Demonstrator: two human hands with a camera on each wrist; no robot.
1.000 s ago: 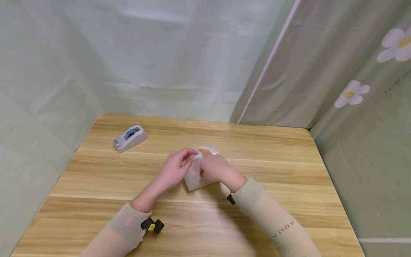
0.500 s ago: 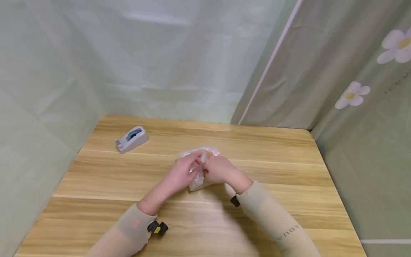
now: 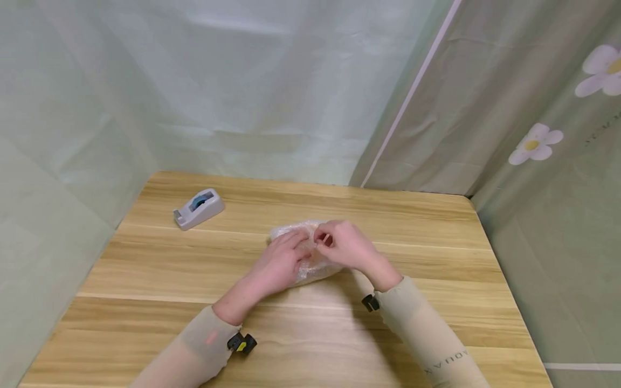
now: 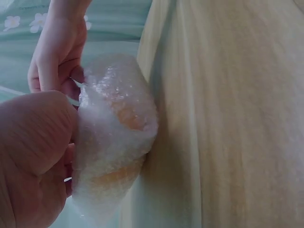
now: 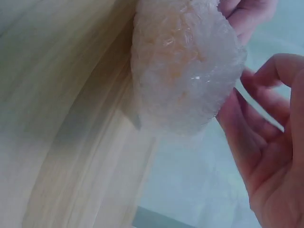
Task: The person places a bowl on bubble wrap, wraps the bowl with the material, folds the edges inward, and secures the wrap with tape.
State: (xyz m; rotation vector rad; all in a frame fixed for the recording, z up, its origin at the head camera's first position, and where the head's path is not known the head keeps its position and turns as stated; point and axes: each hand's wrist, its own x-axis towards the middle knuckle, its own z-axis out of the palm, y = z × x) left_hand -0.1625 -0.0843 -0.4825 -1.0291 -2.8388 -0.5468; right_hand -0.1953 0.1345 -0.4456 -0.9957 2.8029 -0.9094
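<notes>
A bundle of clear bubble wrap [image 3: 315, 269] sits mid-table with something orange-brown showing blurrily through its layers; its exact kind is hidden. My left hand [image 3: 277, 263] rests on the left part of the bundle, fingers spread and pressing down on the wrap. At the upper right, my right hand [image 3: 346, 245] has thumb and forefinger bent together, pinching the wrap near its top. The left wrist view shows the wrapped bundle [image 4: 114, 109] side-on, with folded layers. From the right wrist, the bundle's rounded end [image 5: 185, 71] appears beside the bent fingers [image 5: 275, 104].
A grey tape dispenser [image 3: 200, 208] with a blue-cored roll stands at the back left of the wooden table [image 3: 301, 334]. Pale curtains [image 3: 271, 97] hang close behind and along both sides. Small black wrist cameras [image 3: 241, 343] sit on both sleeves.
The wrap has been folded over, covering the orange-brown contents. My left hand has flattened onto it. My right hand has come out from inside the wrap and shifted slightly up and right.
</notes>
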